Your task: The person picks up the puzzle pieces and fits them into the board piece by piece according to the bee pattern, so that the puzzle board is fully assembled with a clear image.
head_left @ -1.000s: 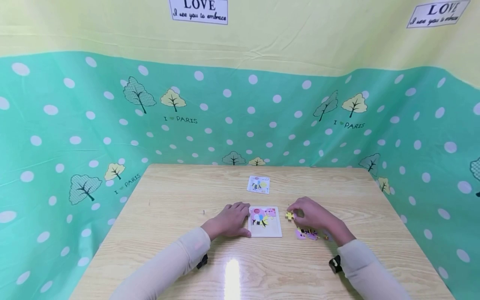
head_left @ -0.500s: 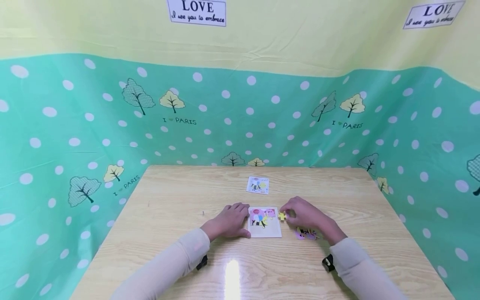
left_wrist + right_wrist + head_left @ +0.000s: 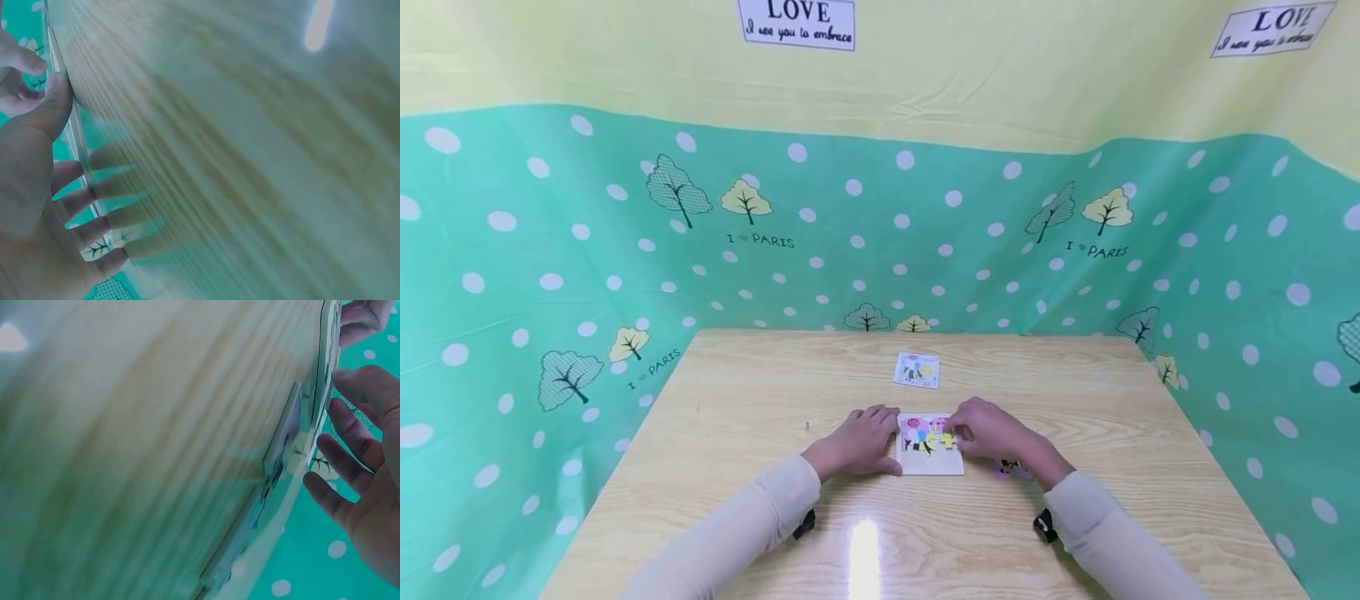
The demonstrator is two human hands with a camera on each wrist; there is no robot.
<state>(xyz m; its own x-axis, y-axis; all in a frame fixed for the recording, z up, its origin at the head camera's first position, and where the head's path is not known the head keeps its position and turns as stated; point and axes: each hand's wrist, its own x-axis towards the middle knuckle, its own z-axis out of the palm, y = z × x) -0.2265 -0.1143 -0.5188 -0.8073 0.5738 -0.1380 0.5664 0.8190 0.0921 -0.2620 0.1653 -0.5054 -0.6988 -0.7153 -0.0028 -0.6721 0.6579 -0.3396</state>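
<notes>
A square puzzle board (image 3: 931,467) lies on the table in the head view, its upper part filled with a bee picture and its lower part bare. My left hand (image 3: 861,442) rests at the board's left edge, fingers spread; in the left wrist view the left hand (image 3: 28,169) lies with its fingertips down on the tabletop. Over the board's right side, my right hand (image 3: 996,431) pinches a yellow puzzle piece (image 3: 948,440). The right wrist view shows the right hand (image 3: 375,462) with its other fingers loosely bent; the pinched piece is hidden there.
Several loose puzzle pieces (image 3: 1011,472) lie right of the board, partly behind the right forearm. A bee picture card (image 3: 917,369) lies beyond the board. A tiny object (image 3: 807,425) sits left on the wooden table (image 3: 737,375). Polka-dot cloth (image 3: 880,233) hangs behind.
My right hand has moved left with the yellow puzzle piece, from beside the board to over its right part. The left hand has stayed at the board's left edge.
</notes>
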